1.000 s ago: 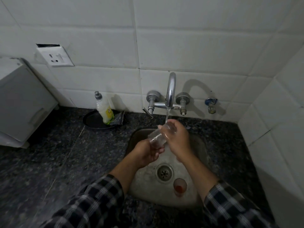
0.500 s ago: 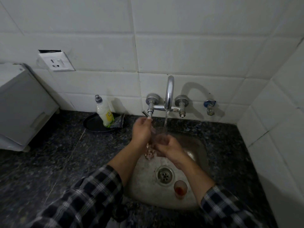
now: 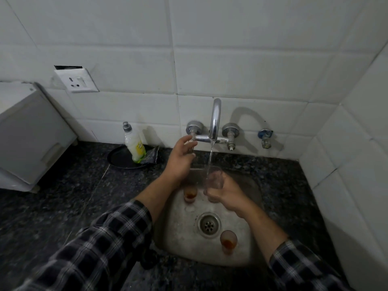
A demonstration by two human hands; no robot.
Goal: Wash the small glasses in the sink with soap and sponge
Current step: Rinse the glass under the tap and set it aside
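Home kitchen: steel sink (image 3: pixel 180 244), tiled wall (image 3: pixel 231 49), granite counter (image 3: pixel 63 206).

Glossy chrome tap (image 3: pixel 215 120); dull, stained steel sink (image 3: pixel 184 234); speckled polished stone counter (image 3: pixel 63 202); clear glass (image 3: pixel 214 179); lower-left sleeve (image 3: pixel 94 255) probably woven cloth.

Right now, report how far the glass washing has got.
Done: nothing visibly. In hand: the right hand holds a clear glass under the running water while the left hand pinches the tap handle. Left: the stained glass beside the drain and the stained glass near the left wrist stand in the sink; the soap bottle sits on its tray.
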